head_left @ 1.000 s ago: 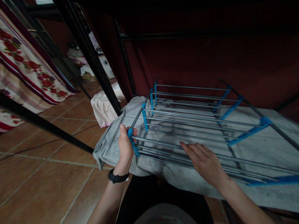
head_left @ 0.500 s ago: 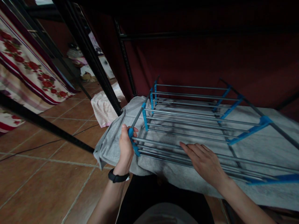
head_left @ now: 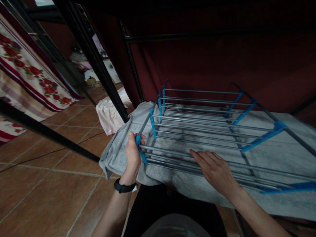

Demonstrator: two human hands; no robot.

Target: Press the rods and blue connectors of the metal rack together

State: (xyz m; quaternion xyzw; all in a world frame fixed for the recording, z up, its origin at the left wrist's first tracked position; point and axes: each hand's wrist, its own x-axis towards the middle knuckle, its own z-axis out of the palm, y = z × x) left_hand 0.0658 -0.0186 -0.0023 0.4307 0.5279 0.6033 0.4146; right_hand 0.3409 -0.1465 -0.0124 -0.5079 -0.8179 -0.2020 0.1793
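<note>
Left hand (head_left: 132, 157) stays closed on the blue corner of the drying rack (head_left: 207, 131); right hand (head_left: 217, 172) remains flat, fingers open, on its rods. Rack lies on grey cloth (head_left: 118, 151). Nothing shifted over last second.

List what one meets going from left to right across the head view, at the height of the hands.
Tiled floor → left hand, closed around the blue corner of the drying rack → right hand, lying flat on the rack's rods → grey cloth under the rack.
</note>
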